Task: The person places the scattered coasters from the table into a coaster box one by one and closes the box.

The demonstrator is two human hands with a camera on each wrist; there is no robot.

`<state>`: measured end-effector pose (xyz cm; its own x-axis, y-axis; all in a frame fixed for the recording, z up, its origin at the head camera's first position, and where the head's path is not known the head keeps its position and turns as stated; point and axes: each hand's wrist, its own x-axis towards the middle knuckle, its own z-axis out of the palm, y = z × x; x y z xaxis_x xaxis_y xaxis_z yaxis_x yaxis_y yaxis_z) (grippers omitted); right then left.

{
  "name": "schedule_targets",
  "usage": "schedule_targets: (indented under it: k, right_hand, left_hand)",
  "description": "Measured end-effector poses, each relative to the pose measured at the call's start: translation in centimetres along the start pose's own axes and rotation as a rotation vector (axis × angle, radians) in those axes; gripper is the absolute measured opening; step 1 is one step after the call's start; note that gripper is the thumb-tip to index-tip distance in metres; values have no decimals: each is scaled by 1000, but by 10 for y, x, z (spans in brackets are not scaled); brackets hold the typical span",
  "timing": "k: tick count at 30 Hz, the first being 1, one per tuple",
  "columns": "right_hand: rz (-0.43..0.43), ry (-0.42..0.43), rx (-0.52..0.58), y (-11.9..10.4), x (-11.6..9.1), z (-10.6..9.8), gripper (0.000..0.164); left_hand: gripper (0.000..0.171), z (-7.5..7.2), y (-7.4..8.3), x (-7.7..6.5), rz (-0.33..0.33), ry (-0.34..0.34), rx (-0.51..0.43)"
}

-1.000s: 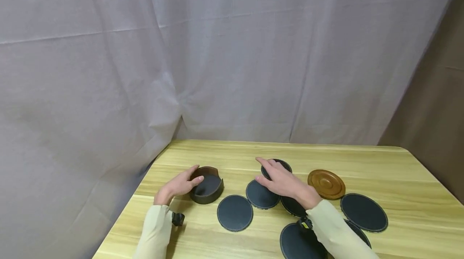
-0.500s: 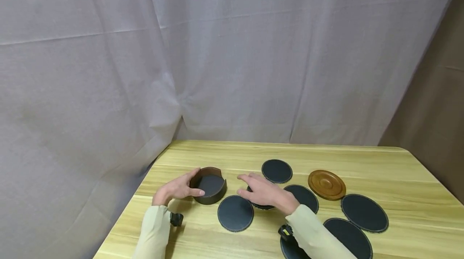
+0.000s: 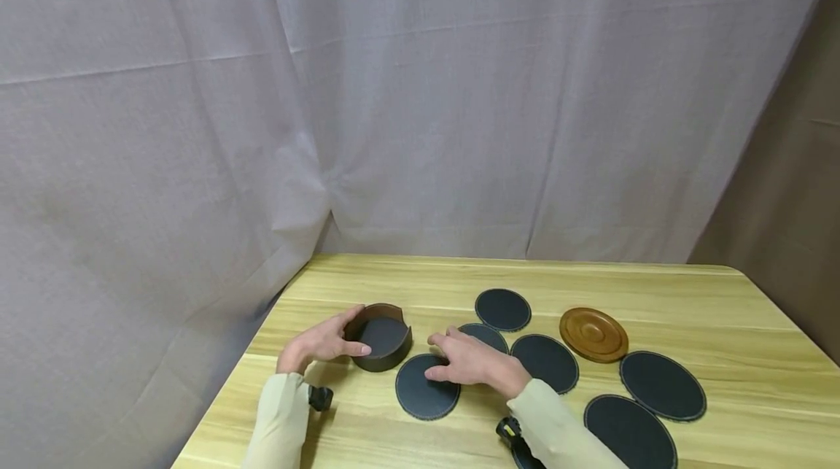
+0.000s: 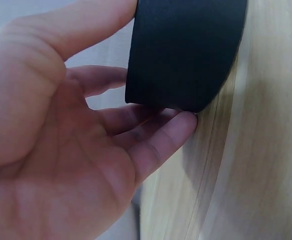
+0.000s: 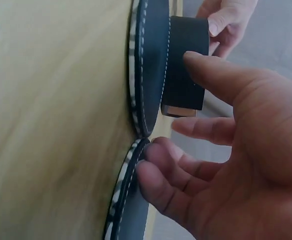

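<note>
My left hand (image 3: 319,345) holds a round dark leather coaster holder (image 3: 387,361) by its left side, thumb at the rim. In the left wrist view the fingers curl against the holder's black wall (image 4: 186,55). A dark disc lies inside it. My right hand (image 3: 477,362) hovers with loosely bent fingers over two black round coasters, partly hiding both: the front-left coaster (image 3: 426,397) and the one behind it (image 3: 488,336). In the right wrist view its lower fingertips are close to the stitched edge of the lower coaster (image 5: 136,210); whether they touch is unclear.
More black coasters lie to the right: a far one (image 3: 502,310), a middle one (image 3: 546,363) and two at right (image 3: 663,386) (image 3: 630,431). Another peeks from beneath the right forearm. A brown wooden saucer (image 3: 593,335) sits behind. Grey cloth (image 3: 420,126) hangs past the table's back edge.
My right hand has moved left and nearer, from above the farther coasters to the front-left one. The holder has shifted slightly right, with my left hand staying on it.
</note>
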<state>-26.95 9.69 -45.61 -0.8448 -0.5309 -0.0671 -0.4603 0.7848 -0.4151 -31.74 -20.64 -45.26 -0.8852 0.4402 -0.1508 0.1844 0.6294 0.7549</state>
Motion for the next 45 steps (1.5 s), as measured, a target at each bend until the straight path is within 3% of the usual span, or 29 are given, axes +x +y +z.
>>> schedule_targets:
  k: [11,25,29,37,45]
  right_hand:
    - [94,-2,-84,-13,1,8,42]
    - [161,-29,-58,-19,2,9,59]
    - [117,-8,3,-16,2,7,50]
    - [-54,76,162,-5,5,0,26]
    - [-187,74,339,-2,7,-11,12]
  left_hand:
    - [93,2,3,0,5,14,54]
    - [102,4,0,-1,-39,11,52]
    - [102,4,1,-1,-44,10,66]
    - [101,4,3,0,-34,11,69]
    - [100,3,3,1,-16,-4,80]
